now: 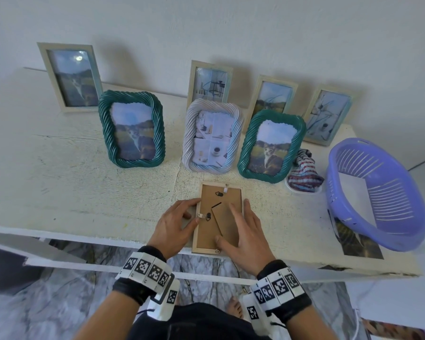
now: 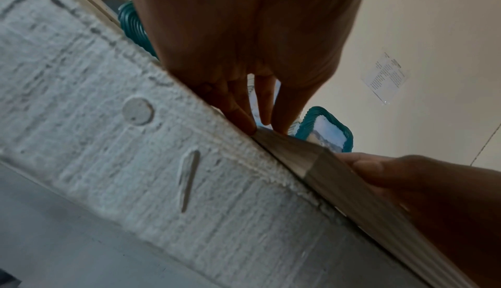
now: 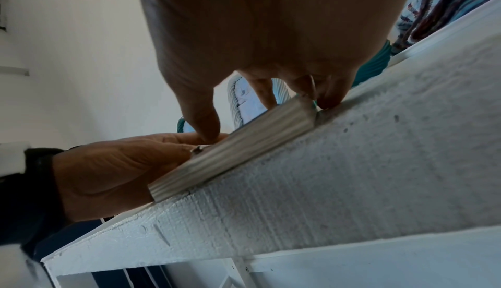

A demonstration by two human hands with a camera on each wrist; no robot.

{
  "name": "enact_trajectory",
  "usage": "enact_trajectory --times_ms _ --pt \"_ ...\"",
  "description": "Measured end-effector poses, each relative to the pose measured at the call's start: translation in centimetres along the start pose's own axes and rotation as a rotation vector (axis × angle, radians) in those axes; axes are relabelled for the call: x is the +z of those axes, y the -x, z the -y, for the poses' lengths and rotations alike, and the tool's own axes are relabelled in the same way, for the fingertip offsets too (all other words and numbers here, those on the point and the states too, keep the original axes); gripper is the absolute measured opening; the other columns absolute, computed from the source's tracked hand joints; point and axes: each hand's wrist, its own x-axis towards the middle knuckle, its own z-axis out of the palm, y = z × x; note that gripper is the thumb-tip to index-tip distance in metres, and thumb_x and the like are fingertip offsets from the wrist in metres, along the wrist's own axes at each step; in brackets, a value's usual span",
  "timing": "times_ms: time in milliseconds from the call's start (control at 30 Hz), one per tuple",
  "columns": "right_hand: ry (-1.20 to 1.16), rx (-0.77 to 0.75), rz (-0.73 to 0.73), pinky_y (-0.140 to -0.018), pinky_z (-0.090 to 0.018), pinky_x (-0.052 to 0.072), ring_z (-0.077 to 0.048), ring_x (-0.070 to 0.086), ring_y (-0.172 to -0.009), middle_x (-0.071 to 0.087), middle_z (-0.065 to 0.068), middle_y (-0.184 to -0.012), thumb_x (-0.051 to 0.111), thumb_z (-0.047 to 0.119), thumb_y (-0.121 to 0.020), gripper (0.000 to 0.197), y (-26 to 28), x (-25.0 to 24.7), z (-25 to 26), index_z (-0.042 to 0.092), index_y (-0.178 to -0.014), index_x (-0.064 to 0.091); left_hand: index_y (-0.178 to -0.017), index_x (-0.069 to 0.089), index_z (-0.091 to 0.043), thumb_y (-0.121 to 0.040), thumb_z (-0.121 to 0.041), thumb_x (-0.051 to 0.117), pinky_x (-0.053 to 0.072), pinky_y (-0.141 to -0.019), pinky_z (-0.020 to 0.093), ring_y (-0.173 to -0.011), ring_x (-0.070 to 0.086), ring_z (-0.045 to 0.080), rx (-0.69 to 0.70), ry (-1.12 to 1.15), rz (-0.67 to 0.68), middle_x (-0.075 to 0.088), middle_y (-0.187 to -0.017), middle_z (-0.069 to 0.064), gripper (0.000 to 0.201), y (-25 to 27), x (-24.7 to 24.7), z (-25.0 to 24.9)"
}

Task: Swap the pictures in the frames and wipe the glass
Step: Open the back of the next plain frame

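A small wooden frame [image 1: 217, 217] is laid face down at the bottom centre of the head view, right at the near edge of the white table [image 1: 84, 192], brown backing board up. The left hand [image 1: 174, 223] is set against its left edge, with a fingertip at the little metal turn clip [image 1: 203, 215] on that side; whether the clip is actually pinched can't be made out, so the grip there is left as unknown. The right hand [image 1: 245, 227] is spread flat on the backing and its fold-out stand [image 1: 227, 223], fingers straight, nothing grasped, just pressing.

So the step looks like the clips being worked so the back can be freed. Best done with the frame kept pinned flat by the right palm while each clip is swivelled sideways, not pried up, since those tabs seem thin and bendy. The frame's bottom end appears to slightly overhang the table edge, so it should probably be nudged inward first. Glass underneath can't be seen, so lifting should be gentle.

The striped cloth [image 1: 304, 174] is parked at middle right beside the purple basket [image 1: 378, 192], and a loose picture [image 1: 361, 244] is lying at lower right.
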Motion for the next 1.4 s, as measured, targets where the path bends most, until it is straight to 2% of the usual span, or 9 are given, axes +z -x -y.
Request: enact_trajectory --times_ms 167,367,500,633,733,867,1000,1200,1400 --pt "-0.130 0.045 -0.032 -0.119 -0.044 0.013 -0.022 0.003 -0.146 -0.001 -0.002 -0.161 0.039 0.049 -0.091 0.070 -0.1 -0.3 0.2 0.033 -0.152 0.010 -0.135 0.052 -0.027 -0.092 -0.017 0.058 0.039 -0.088 0.006 -0.108 0.054 -0.005 -0.060 0.120 0.028 0.061 -0.120 -0.010 0.044 0.2 -0.3 -0.8" --pt "-0.273 0.043 -0.038 -0.115 -0.037 0.021 -0.016 0.020 -0.141 0.022 0.003 -0.157 0.046 0.040 -0.098 0.061 -0.2 -1.9 0.2 0.031 -0.151 0.017 -0.123 0.058 -0.036 -0.089 -0.027 0.055 0.055 -0.088 0.035 -0.102 0.066 0.012 -0.206 0.423 -0.028 0.064 -0.115 -0.005 0.035 -0.4 -1.4 -3.4" --pt "-0.448 0.015 -0.044 -0.112 -0.029 0.030 0.001 0.032 -0.133 0.032 0.019 -0.147 0.046 0.054 -0.090 0.066 0.6 -4.0 0.3 0.032 -0.149 0.026 -0.118 0.060 -0.020 -0.099 -0.012 0.050 0.058 -0.081 0.034 -0.092 0.071 0.016 -0.207 0.584 -0.114 0.071 -0.104 0.002 0.023 -1.1 -1.9 -7.2" --pt "-0.683 0.064 -0.156 -0.087 -0.013 0.046 0.007 0.053 -0.114 0.057 0.013 -0.126 0.047 0.046 -0.093 0.047 1.8 -6.5 -0.3 0.034 -0.138 0.043 -0.119 0.059 -0.010 -0.102 -0.010 0.043 0.058 -0.083 0.035 -0.093 0.072 0.026 -0.189 0.791 0.018 0.070 -0.106 0.012 0.024 -1.7 -0.9 -11.1" --pt "-0.783 0.082 -0.217 -0.090 -0.030 0.051 -0.009 0.064 -0.105 0.069 0.000 -0.108 0.055 0.048 -0.090 0.043 2.4 -8.3 -1.5 0.030 -0.129 0.053 -0.117 0.061 -0.008 -0.102 -0.010 0.043 0.056 -0.085 0.032 -0.094 0.072 0.024 -0.158 0.717 0.106 0.071 -0.105 0.010 0.023 -2.5 0.9 -11.5" --pt "-0.595 0.124 -0.274 -0.069 -0.020 0.047 -0.015 0.059 -0.074 0.064 -0.010 -0.087 0.054 0.024 -0.097 0.036 2.8 -9.0 -4.1 0.024 -0.133 0.050 -0.111 0.064 -0.021 -0.099 -0.013 0.051 0.052 -0.085 0.029 -0.100 0.067 0.013 -0.172 0.471 0.111 0.069 -0.108 -0.003 0.020 -3.2 3.8 -9.3" --pt "-0.804 0.176 -0.285 -0.092 -0.049 0.051 -0.032 0.064 -0.102 0.070 -0.009 -0.109 0.055 0.013 -0.096 0.036 2.8 -8.6 -5.8 0.020 -0.132 0.053 -0.128 0.054 -0.028 -0.098 -0.025 0.055 0.049 -0.093 0.027 -0.110 0.060 0.014 -0.265 0.406 0.101 0.060 -0.125 -0.001 0.030 -2.9 5.6 -8.3" --pt "-1.362 0.207 -0.158 -0.083 -0.051 0.054 -0.040 0.066 -0.098 0.068 -0.023 -0.110 0.052 0.006 -0.091 0.032 2.9 -8.8 -3.2 0.012 -0.122 0.056 -0.139 0.042 -0.028 -0.100 -0.014 0.048 0.055 -0.087 0.046 -0.101 0.068 0.026 -0.261 0.765 -0.017 0.072 -0.105 0.010 0.042 -2.3 5.2 -9.7" --pt "-0.547 0.102 -0.370 -0.084 -0.037 0.055 -0.018 0.065 -0.095 0.066 -0.007 -0.111 0.052 0.017 -0.097 0.029 -0.8 -11.2 -5.5 0.015 -0.126 0.054 -0.137 0.046 -0.031 -0.102 -0.010 0.043 0.055 -0.084 0.050 -0.099 0.068 0.032 -0.195 0.749 -0.128 0.072 -0.102 0.011 0.041 -2.1 3.1 -9.0"
